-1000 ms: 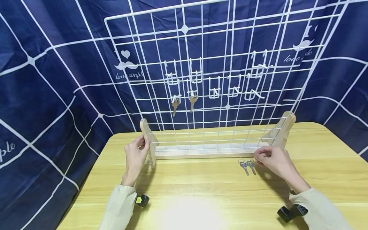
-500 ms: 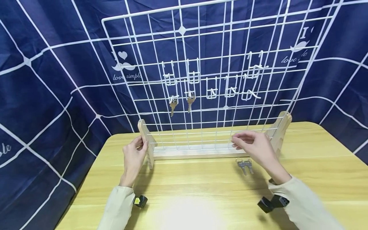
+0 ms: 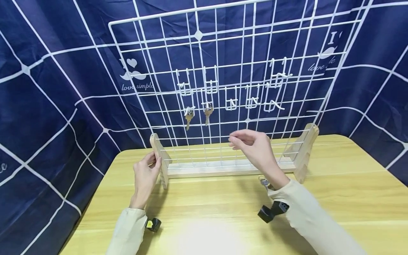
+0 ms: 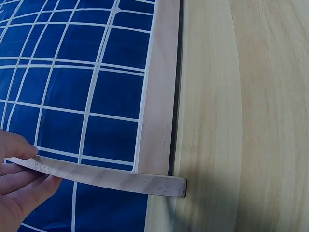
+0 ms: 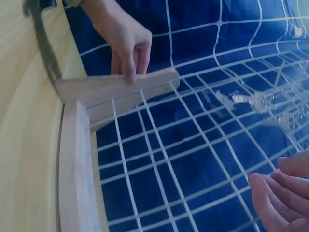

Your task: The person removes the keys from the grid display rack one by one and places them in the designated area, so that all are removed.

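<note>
My left hand (image 3: 146,175) grips the left wooden foot (image 4: 111,180) of a white wire grid rack, thumb on one side and fingers on the other. My right hand (image 3: 256,150) is raised in front of the lower grid, with fingers loosely bent toward the thumb. Nothing shows between its fingertips in the right wrist view. Above and left of it, one key (image 3: 189,118) and another key (image 3: 208,112) hang from wire hooks on the grid. Keys on a ring (image 3: 264,182) lie on the table, partly hidden by the right wrist.
More white hooks hang on the grid, among them a lower hook (image 3: 231,103) and an upper right hook (image 3: 278,80). A wooden base bar (image 3: 216,170) and right foot (image 3: 306,156) support the rack. A blue checked curtain (image 3: 63,141) surrounds the wooden table (image 3: 344,177).
My right hand has moved left and up from beside the keys on the table to the grid's lower middle. The left hand stays on the wooden foot. The view has shifted slightly.
</note>
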`<action>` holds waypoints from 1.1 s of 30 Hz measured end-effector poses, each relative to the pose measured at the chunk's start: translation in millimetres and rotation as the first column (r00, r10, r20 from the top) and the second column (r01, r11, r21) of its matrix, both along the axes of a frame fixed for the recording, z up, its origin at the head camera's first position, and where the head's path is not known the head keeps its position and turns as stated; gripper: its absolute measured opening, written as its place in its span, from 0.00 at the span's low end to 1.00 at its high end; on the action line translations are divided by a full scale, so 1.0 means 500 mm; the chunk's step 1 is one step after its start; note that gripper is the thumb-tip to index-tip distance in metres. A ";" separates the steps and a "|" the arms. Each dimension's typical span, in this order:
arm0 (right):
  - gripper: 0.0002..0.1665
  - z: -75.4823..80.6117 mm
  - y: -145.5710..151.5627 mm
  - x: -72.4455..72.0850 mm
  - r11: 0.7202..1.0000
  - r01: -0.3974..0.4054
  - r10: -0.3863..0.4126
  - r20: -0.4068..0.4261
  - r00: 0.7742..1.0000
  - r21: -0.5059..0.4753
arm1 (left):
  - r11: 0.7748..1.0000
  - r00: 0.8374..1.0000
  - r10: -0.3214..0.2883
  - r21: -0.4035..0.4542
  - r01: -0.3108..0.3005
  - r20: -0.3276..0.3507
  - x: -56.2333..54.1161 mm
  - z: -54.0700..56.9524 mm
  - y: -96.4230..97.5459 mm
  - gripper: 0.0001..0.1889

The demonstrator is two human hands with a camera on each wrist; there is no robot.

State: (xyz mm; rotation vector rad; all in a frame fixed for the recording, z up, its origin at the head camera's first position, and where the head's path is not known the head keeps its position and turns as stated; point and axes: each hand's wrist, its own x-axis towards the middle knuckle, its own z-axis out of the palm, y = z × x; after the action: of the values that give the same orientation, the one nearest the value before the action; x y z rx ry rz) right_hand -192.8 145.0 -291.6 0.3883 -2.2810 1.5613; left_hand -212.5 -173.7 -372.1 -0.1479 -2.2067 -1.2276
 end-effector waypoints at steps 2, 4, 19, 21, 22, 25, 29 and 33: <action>0.14 0.005 -0.012 -0.003 1.000 -0.013 0.013 -0.011 1.000 -0.012 | 1.000 1.000 0.003 -0.005 -0.003 -0.002 0.001 0.000 -0.001 0.13; 0.14 0.013 -0.024 -0.006 1.000 -0.020 0.019 -0.017 1.000 -0.013 | 1.000 1.000 0.003 -0.006 -0.003 -0.005 0.001 0.000 -0.002 0.13; 0.14 0.065 -0.086 -0.035 0.993 -0.034 0.031 -0.033 0.999 -0.115 | 1.000 1.000 -0.012 0.013 0.013 -0.026 -0.004 -0.002 -0.004 0.12; 0.15 0.070 -0.093 -0.039 0.990 -0.038 0.033 -0.043 0.999 -0.133 | 1.000 1.000 -0.008 0.011 0.009 -0.026 -0.004 -0.001 -0.004 0.11; 0.15 0.072 -0.096 -0.041 0.988 -0.043 0.036 -0.047 0.998 -0.145 | 1.000 1.000 -0.008 0.010 0.008 -0.026 -0.004 -0.001 -0.005 0.11; 0.15 0.081 -0.106 -0.045 0.979 -0.061 0.052 -0.049 0.997 -0.193 | 1.000 1.000 -0.003 0.001 0.003 -0.030 -0.003 0.001 -0.005 0.10; 0.15 0.089 -0.117 -0.049 0.964 -0.087 0.083 -0.026 0.996 -0.251 | 1.000 0.999 -0.005 -0.003 0.005 -0.032 -0.004 0.000 -0.005 0.10; 0.16 0.092 -0.125 -0.049 0.947 -0.101 0.110 0.012 0.994 -0.305 | 1.000 0.999 -0.020 0.008 0.020 -0.026 -0.005 -0.001 -0.005 0.11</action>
State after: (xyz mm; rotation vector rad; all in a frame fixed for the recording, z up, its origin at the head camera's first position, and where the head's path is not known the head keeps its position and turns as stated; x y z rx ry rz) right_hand -217.5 82.6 -245.8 0.4118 -2.0217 1.9466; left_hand -215.1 -176.1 -372.6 -0.1820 -2.1823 -1.2388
